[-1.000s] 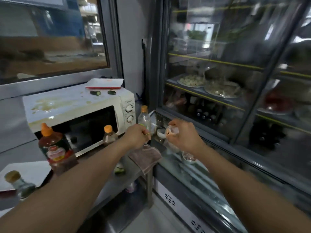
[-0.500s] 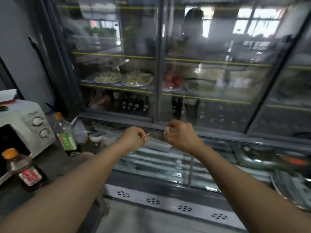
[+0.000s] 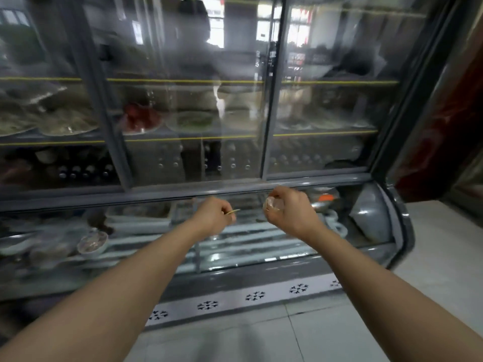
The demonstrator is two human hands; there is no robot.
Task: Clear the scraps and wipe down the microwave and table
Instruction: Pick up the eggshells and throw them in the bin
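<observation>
Gone from sight since a moment ago are the microwave, the sauce bottles and the table edge at the left, as the head camera has swung right to face a glass-fronted display cooler [image 3: 271, 158] square on, both arms held out before it much as they were. From the head view, the left hand [image 3: 213, 218] is curled closed, pinching a thin, pale stick-like scrap [image 3: 233, 211] that pokes out toward the right between thumb and fingers. Near it but apart, the right hand [image 3: 290, 212] is curled round a small clear piece [image 3: 273, 205], possibly crumpled plastic wrap or a little cup; motion blur leaves that uncertain. Both hands hover in front of the cooler's low curved glass lid [image 3: 261, 246], touching nothing else. Behind the upright sliding doors, yellow-edged shelves carry plates of food, among them a red dish [image 3: 141, 118], with dark bottles [image 3: 83, 171] on the level below. A small bowl [image 3: 92, 242] sits under the lower glass at left. Pale floor tiles [image 3: 300, 340] run beneath the arms.
</observation>
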